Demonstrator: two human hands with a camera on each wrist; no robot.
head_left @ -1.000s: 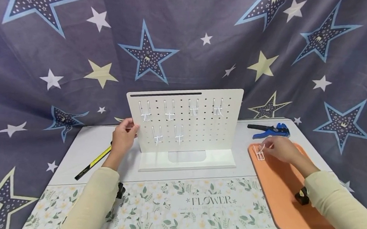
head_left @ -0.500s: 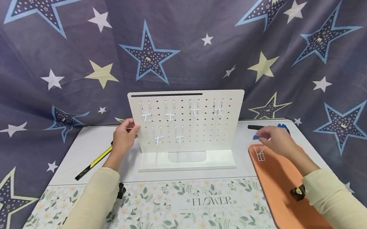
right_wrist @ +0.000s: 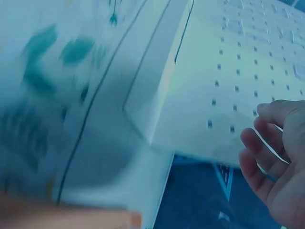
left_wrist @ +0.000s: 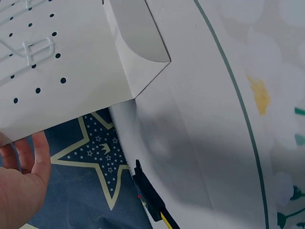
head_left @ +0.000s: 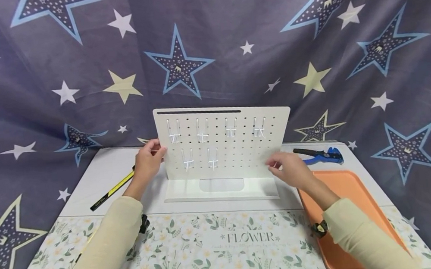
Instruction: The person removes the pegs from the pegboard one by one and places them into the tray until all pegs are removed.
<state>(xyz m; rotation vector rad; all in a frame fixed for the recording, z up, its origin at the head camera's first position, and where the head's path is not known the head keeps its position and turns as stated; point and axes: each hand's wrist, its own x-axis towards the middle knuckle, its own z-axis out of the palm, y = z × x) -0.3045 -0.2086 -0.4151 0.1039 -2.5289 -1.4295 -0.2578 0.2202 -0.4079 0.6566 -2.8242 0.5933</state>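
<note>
A white pegboard (head_left: 225, 151) stands upright on its base, with several white wire hooks (head_left: 230, 126) hung in two rows. My left hand (head_left: 148, 160) pinches the board's left edge, thumb in front and fingers behind. My right hand (head_left: 291, 170) is at the lower right of the board, fingertips close to its face and loosely bent. In the right wrist view, nothing shows between the fingers of the right hand (right_wrist: 281, 152). The orange tray (head_left: 346, 195) lies under the right forearm, which covers part of its near left side.
A blue-and-black hand tool (head_left: 326, 156) with long handles lies behind the tray. Left of the board is a slim yellow-and-black tool (head_left: 113, 190), like a box cutter. A flower-print strip (head_left: 195, 244) crosses the table's front. A star-patterned curtain (head_left: 233, 76) hangs behind.
My right hand has moved left from over the tray to the pegboard's lower right corner. The blue tool shows more fully again. My left hand keeps its hold on the board.
</note>
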